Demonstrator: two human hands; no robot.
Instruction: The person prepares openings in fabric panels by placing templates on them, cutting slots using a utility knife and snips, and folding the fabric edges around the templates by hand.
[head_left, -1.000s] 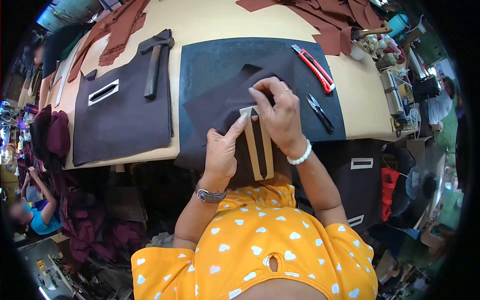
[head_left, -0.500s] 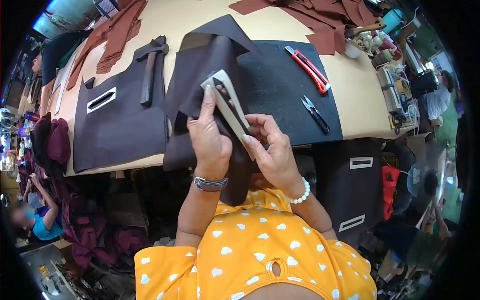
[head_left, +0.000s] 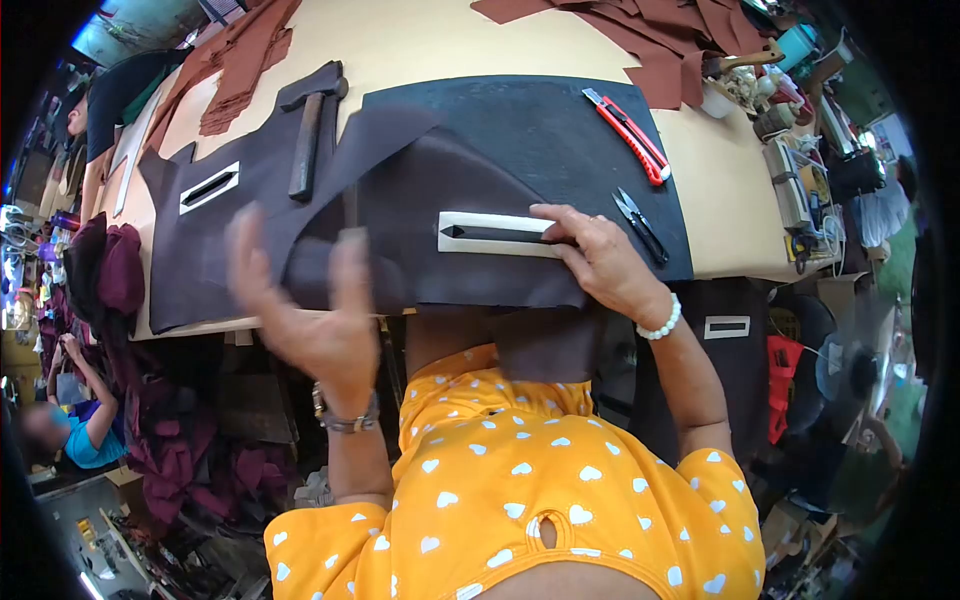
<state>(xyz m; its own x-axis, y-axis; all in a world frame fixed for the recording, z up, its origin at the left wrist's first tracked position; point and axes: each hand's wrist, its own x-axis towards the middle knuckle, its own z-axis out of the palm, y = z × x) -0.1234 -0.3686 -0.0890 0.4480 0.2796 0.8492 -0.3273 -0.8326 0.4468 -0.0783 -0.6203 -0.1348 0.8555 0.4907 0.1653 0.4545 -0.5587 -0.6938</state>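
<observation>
While the right hand [head_left: 605, 258], nearer, closes thumb and fingers on its right end, the pale slotted frame [head_left: 490, 220] lies lengthwise left-to-right at picture centre; the blurred left hand [head_left: 312, 305], spread open, visibly holds nothing, lower left.

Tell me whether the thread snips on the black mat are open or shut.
Open: the thread snips lie on the black mat with their two blades spread, a gap showing between the tips.

The left hand [head_left: 325, 335], blurred, has its fingers [head_left: 352, 285] spread, the left forearm [head_left: 358, 465] pointing forward; the right hand [head_left: 614, 262] bends fingers and thumb [head_left: 574, 264] inward, palm downward.
</observation>
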